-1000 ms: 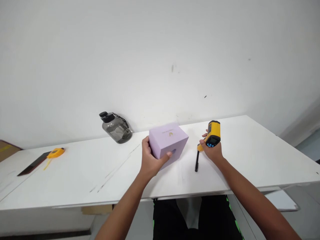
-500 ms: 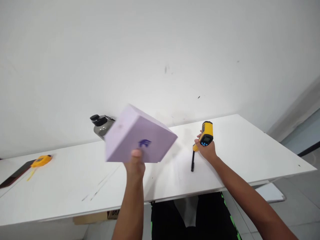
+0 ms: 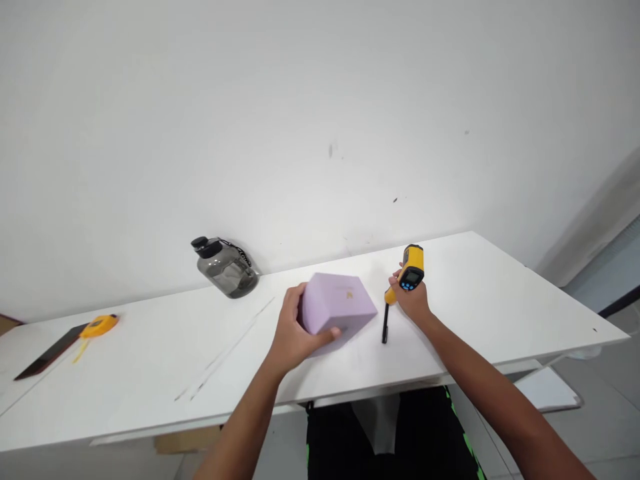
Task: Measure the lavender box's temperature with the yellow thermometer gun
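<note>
A pale purple box [image 3: 336, 303] with a small gold mark is gripped by my left hand [image 3: 295, 337], thumb on its near side and fingers round its left side. The box is low over the middle of the table; I cannot tell whether it touches the surface. My right hand [image 3: 409, 300] is wrapped round the handle of a yellow and black infrared thermometer [image 3: 413, 265], its small screen and blue buttons facing me. Just below that handle a black pen [image 3: 385, 324] lies on the white table [image 3: 480, 293].
A grey translucent bottle [image 3: 227, 268] with a black cap stands against the wall, left of the box. Farther left, a yellow tape measure [image 3: 99, 325] rests by a dark flat slab [image 3: 50, 353]. Beneath the table there is a cardboard box [image 3: 187, 440].
My left hand has lowered the purple box towards the table and to the right, turning it. The bottle now shows fully. My right hand still holds the thermometer in about the same place.
</note>
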`<action>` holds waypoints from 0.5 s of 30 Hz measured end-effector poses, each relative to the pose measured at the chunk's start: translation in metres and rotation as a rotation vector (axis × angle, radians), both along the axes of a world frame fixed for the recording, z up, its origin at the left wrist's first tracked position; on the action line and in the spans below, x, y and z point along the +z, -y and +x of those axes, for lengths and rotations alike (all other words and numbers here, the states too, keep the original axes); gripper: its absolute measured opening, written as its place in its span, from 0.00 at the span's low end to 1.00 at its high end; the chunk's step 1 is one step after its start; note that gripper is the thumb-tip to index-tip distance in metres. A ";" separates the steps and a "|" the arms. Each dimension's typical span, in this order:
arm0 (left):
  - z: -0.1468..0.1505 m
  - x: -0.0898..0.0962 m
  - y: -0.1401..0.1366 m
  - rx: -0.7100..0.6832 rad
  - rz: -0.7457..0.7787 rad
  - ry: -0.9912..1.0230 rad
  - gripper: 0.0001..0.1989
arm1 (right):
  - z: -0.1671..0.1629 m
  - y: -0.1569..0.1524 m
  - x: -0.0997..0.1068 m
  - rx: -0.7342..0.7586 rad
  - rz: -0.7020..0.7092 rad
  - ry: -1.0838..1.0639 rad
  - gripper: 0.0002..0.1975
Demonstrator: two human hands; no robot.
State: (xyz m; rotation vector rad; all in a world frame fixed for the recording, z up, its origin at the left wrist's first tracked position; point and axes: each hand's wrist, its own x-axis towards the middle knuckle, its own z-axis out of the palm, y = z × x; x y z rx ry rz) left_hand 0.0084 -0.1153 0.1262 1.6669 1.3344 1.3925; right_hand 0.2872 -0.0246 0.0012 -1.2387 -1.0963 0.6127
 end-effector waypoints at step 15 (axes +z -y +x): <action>-0.004 -0.014 0.005 0.112 0.150 0.342 0.38 | 0.001 -0.001 0.001 -0.014 0.046 -0.013 0.19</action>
